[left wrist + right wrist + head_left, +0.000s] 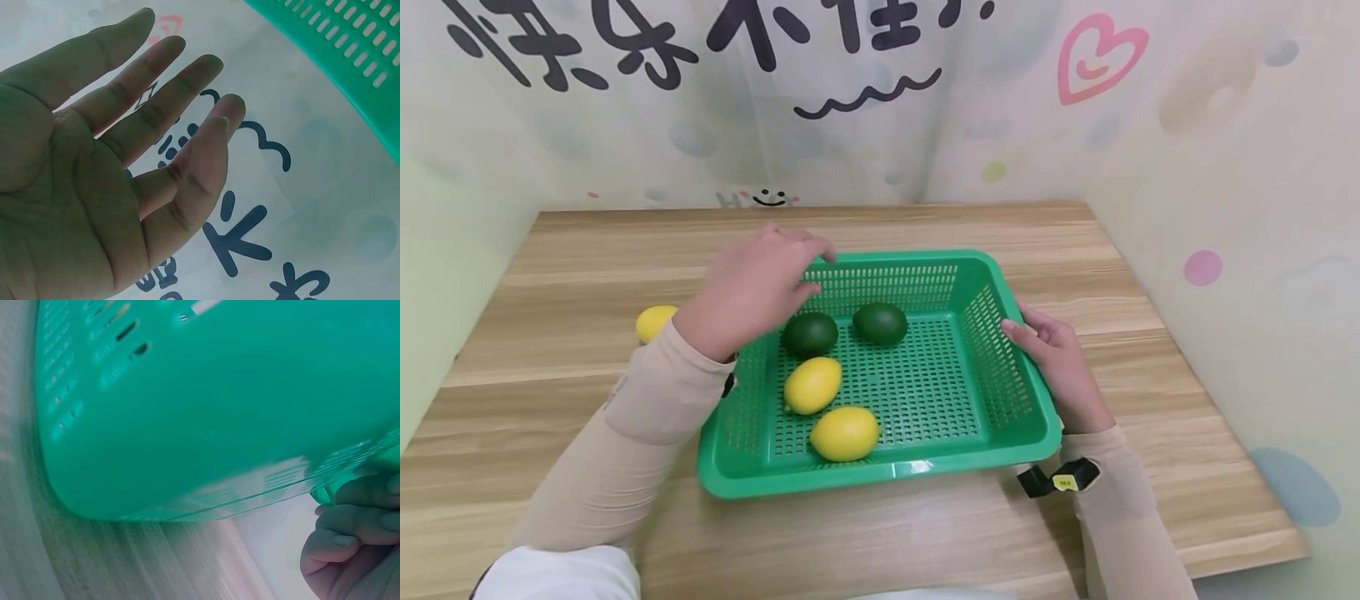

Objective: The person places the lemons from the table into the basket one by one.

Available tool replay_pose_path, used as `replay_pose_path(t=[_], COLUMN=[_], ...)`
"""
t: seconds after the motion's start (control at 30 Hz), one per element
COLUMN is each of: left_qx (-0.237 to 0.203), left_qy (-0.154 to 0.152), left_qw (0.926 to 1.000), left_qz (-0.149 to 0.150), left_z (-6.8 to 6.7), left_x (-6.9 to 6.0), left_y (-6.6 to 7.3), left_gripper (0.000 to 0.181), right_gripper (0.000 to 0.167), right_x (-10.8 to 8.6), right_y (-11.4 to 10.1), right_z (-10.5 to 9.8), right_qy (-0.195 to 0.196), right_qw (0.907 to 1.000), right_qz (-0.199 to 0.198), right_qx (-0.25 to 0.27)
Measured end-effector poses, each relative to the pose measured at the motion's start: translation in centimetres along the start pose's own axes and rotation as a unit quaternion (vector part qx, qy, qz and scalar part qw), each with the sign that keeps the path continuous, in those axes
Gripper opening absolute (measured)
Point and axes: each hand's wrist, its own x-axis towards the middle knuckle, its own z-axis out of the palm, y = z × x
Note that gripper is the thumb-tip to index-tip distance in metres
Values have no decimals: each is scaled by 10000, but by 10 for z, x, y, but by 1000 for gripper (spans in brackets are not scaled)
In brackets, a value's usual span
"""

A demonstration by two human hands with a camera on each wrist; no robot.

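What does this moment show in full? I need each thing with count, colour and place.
Basket: one, green, centre
Inner lemons: two, yellow, in the basket's left half
Outer lemon: one, yellow, left of the basket
Dark fruits: two, dark green, in the basket's far part
Table: one, wood-brown, below
Backdrop: one, pale, behind, with black lettering and pink heart
Sleeves: two, beige, on the forearms
Wrist gear: black, at both wrists
Hands: two; left above the basket's far-left corner, right gripping its right rim

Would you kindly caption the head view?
Right grip on a green basket of two lemons and two dark-green fruits.
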Motion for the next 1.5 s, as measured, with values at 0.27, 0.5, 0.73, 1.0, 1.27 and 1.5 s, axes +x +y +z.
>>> replay_pose_path(t=[0.27,0.5,0.73,1.0,1.27,1.5], left_qx=[146,45,-34,-293,-510,-712], left_qy=[110,138,242,186,369,453], left_qw=[9998,9999,9995,9971,9933,9911], left_qz=[-70,-27,-212,-674,-969,-1031], left_z=[-6,-10,-9,-9,-10,-11], left_x=[-8,-13,-27,-42,-58,-73], left_y=[-2,-7,-17,-27,-36,-48], left_gripper=[37,41,43,47,51,48], right_gripper=[57,57,57,59,58,58], right_x=[0,0,1,-1,1,0], right_y=[1,0,-1,1,0,-1], right_z=[-1,-3,-2,-3,-2,-2], right_qy=[-12,28,-82,-84,-41,-49], right_qw=[10000,10000,9999,9999,9998,9999], right_qz=[-5,-6,19,42,-4,17], right_qx=[2,-37,-92,-105,-199,-124])
